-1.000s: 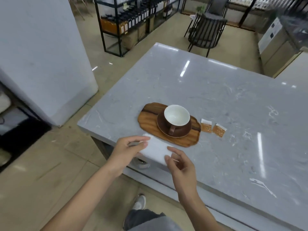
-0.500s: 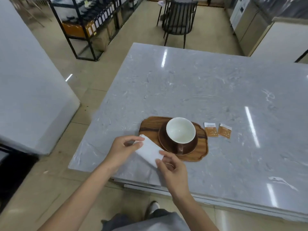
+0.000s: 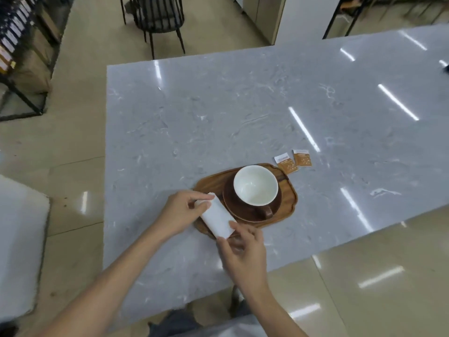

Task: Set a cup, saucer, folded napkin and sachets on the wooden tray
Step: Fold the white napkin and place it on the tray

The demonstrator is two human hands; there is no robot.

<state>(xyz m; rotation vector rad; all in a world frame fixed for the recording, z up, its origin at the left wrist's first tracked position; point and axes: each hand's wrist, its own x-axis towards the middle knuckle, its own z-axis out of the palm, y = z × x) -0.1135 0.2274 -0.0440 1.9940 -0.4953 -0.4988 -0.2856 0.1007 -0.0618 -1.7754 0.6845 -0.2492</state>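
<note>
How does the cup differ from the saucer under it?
The cup is white inside and deep like a bowl, while the saucer is brown all over and shallow. The cup stands on the saucer, while the saucer rests directly on the wooden tray. The cup has a handle, pointing toward the person; the saucer has none. Both are round, share the same brown on the outside, and neither is touched by a hand.

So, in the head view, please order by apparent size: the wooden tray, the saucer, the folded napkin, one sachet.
Largest to smallest:
1. wooden tray
2. saucer
3. folded napkin, though it lies nearer the camera and both hands cover its ends, so its place against the saucer is unsure
4. sachet
</note>
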